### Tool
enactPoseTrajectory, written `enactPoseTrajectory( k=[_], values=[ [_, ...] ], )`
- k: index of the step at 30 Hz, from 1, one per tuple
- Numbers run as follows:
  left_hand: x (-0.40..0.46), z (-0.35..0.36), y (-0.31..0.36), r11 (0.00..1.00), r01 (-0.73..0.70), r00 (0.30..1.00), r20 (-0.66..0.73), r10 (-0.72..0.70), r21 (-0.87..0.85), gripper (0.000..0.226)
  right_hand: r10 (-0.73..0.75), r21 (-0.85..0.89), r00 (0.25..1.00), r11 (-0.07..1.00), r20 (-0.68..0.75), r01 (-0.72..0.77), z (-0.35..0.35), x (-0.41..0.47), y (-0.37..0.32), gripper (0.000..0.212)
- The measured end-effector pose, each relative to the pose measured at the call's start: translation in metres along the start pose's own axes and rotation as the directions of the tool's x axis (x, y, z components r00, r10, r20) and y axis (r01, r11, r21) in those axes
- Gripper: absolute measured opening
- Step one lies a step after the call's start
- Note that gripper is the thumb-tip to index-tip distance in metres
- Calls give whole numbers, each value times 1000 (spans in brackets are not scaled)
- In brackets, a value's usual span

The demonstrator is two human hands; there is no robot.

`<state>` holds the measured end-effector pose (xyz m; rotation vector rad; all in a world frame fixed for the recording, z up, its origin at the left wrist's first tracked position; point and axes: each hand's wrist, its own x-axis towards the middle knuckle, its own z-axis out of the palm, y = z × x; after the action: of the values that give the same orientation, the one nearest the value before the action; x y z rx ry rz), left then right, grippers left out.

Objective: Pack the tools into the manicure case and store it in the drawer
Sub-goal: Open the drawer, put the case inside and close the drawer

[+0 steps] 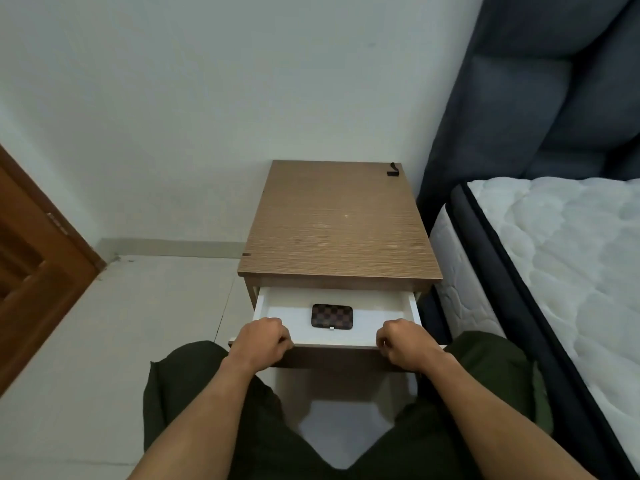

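Observation:
The closed manicure case (332, 315), brown with a checker pattern and a small metal clasp, lies flat in the middle of the white drawer (391, 306). The drawer stands pulled out from the wooden nightstand (339, 223). My left hand (263, 341) is curled over the drawer's front edge at its left end. My right hand (403, 344) grips the same front edge at its right end. The case sits between the two hands, touching neither. No loose tools are in view.
A bed with a white quilted mattress (554, 258) and dark headboard (540, 98) stands close on the right. A small black object (393, 170) lies at the nightstand's back right corner. A wooden door (31, 265) is at the left. My knees flank the drawer.

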<state>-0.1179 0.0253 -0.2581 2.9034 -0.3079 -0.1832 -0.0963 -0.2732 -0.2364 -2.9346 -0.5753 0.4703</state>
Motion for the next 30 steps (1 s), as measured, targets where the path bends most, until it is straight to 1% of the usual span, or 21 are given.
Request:
enactPoseTrajectory(
  k=[3, 6, 9, 12, 14, 16, 17, 19, 23, 27, 30],
  values=[
    [8, 3, 0, 998, 16, 998, -57, -13, 56, 24, 42, -25, 998, 999, -39, -43, -3, 9, 0, 20],
    [19, 9, 3, 993, 39, 988, -150, -22, 110, 24, 81, -47, 988, 995, -134, -88, -5, 24, 1, 20],
    [31, 16, 3, 992, 85, 980, -188, -66, 92, 20, 114, -80, 975, 988, -192, -131, -7, 40, 2, 21],
    [46, 22, -5, 994, 109, 974, -201, -102, 26, 31, 108, -133, 970, 981, -219, -139, -9, 53, 5, 18],
    [56, 23, -9, 995, 101, 973, -212, -94, 21, 33, 93, -175, 965, 975, -245, -139, -12, 58, 2, 15],
    [66, 26, -12, 996, 92, 967, -242, -84, 20, 34, 89, -202, 953, 967, -289, -152, -9, 65, 4, 33],
    [69, 27, -13, 996, 86, 961, -264, -82, 1, 32, 94, -192, 941, 968, -325, -163, -7, 67, 4, 38],
    [74, 30, -13, 995, 79, 949, -299, -94, -62, 26, 115, -166, 922, 968, -370, -187, -4, 73, 3, 40],
    [81, 35, -16, 992, 78, 949, -298, -105, -102, 36, 163, -97, 883, 969, -440, -227, 4, 83, 4, 35],
    [82, 38, -17, 991, 90, 952, -284, -116, -101, 41, 197, -15, 860, 973, -470, -232, 15, 85, 6, 34],
    [80, 35, -14, 992, 100, 964, -242, -114, -70, 45, 221, -4, 871, 969, -438, -248, 19, 84, 5, 33]
  ],
)
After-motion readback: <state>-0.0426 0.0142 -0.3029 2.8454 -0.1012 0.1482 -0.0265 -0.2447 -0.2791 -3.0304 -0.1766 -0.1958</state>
